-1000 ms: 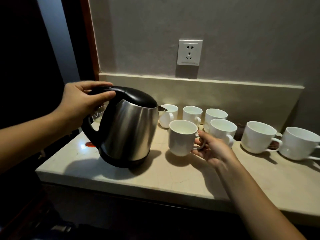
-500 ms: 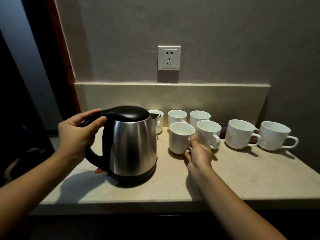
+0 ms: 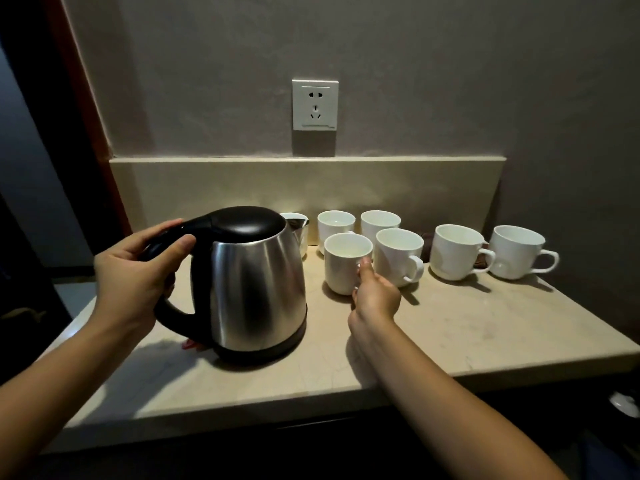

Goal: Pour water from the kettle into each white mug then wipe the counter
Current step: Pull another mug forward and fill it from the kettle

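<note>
A steel kettle (image 3: 256,289) with a black lid and handle stands upright on the beige counter (image 3: 467,327). My left hand (image 3: 138,271) grips the top of its handle. Several white mugs stand in a loose row behind and to the right. The nearest mug (image 3: 343,261) is beside the kettle, and my right hand (image 3: 375,294) holds it at its right side, hiding its handle. Another mug (image 3: 398,254) sits just right of it, and two larger mugs (image 3: 457,251) (image 3: 517,251) stand farther right. One mug is half hidden behind the kettle's spout.
A wall socket (image 3: 315,105) is above the low backsplash ledge (image 3: 346,181). A small red object (image 3: 190,344) peeks out under the kettle's handle. Something dark lies between the two larger mugs. The counter's front edge runs across the lower view.
The kettle went from tilted to upright and standing on the counter. My right hand closed onto the near mug's side. The view pulled back and up.
</note>
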`<state>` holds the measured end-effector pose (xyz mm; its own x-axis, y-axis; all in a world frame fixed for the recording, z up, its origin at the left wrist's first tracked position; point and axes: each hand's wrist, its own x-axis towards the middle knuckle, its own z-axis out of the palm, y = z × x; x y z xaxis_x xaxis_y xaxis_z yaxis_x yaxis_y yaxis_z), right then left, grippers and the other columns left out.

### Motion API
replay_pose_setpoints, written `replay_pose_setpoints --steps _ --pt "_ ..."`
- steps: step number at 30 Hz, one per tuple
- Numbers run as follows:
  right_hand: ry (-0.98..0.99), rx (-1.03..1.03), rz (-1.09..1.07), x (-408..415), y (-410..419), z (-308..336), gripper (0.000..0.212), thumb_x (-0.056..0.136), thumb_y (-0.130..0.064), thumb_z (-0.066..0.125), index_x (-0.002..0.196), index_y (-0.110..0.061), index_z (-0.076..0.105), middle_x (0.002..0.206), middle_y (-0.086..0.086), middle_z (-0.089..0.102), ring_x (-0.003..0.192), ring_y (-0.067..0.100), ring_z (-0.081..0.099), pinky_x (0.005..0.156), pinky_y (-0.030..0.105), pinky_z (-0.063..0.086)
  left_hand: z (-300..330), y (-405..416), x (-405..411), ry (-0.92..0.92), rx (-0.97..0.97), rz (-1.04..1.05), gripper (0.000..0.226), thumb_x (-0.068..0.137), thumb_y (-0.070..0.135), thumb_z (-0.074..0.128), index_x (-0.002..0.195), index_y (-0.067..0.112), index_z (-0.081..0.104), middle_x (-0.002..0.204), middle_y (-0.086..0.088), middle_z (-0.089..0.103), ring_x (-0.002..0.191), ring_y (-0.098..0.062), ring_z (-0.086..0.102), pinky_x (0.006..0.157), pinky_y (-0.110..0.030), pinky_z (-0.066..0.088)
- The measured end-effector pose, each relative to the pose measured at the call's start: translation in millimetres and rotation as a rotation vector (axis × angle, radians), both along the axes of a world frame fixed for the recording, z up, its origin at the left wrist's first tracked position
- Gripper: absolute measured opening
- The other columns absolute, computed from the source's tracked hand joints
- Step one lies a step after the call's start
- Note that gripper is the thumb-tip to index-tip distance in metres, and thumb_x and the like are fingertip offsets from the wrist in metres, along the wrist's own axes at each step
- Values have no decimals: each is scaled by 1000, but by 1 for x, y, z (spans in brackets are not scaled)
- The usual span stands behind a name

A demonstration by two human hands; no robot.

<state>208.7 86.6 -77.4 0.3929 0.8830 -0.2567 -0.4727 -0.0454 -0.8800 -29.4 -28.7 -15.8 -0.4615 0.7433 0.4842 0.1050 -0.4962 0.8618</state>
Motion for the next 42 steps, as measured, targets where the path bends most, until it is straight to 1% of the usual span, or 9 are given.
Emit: replay_pose_setpoints --steps 10,14,16,19,26,28,32,38,42 --pt "-24 -14 29 -1 0 3 29 85 -45 63 82 -16 64 77 -6 60 71 12 51 68 29 42 1 0 4 -17 -10 45 42 69 28 74 109 18 71 57 8 66 42 -8 46 41 -18 34" --pt "-45 -18 74 11 -8 3 20 90 -37 57 75 -25 58 82 -9 60 78 12 54 77 32 46 -3 3 7 -74 15 41 35 72 23 75 107 19 71 52 10 60 39 -6 42 40 -17 31" --pt "-81 -23 111 26 -13 2 11 91 -34 56 85 -26 60 84 -11 59 79 10 53 82 36 48 -7 7 11 -103 15 38 28 80 16 73 108 18 71 49 10 57 38 -5 39 40 -19 26" --pt "-190 -1 166 61 -22 7 23 89 -40 56 105 -23 59 95 -4 64 85 15 58 77 37 49 -11 17 24 -141 2 -6 24 88 13 68 111 18 70 49 10 55 38 -4 37 44 -28 20" --pt "-531 158 37 153 -28 35 17 86 -36 60 94 -21 61 100 5 69 95 27 64 78 43 53 -9 41 78 -80 -22 -160 42 76 32 76 116 19 72 56 9 59 40 -5 36 42 -24 25" --pt "-520 120 45 180 -18 43 20 86 -37 60 97 -20 62 100 5 67 93 26 62 79 40 50 -6 48 100 -78 -17 -190 39 77 27 76 114 18 72 55 10 60 43 -9 35 43 -27 24" --pt "-441 -22 85 223 8 49 13 85 -37 61 83 -24 61 93 -4 62 94 14 55 80 36 43 2 55 142 -93 -1 -264 24 73 25 79 98 26 77 57 11 64 42 -7 38 41 -15 31" --pt "-435 -65 124 240 46 31 17 89 -30 58 77 -18 57 76 -2 51 66 12 45 61 28 41 7 64 188 -75 16 -359 35 60 36 81 94 27 78 69 11 73 46 -5 46 45 -14 38" --pt "-320 -57 199 236 63 19 10 88 -19 58 79 -18 62 68 -3 63 62 11 60 65 27 50 4 67 206 -41 17 -382 30 59 36 82 88 34 79 72 13 74 53 7 57 54 -7 43"
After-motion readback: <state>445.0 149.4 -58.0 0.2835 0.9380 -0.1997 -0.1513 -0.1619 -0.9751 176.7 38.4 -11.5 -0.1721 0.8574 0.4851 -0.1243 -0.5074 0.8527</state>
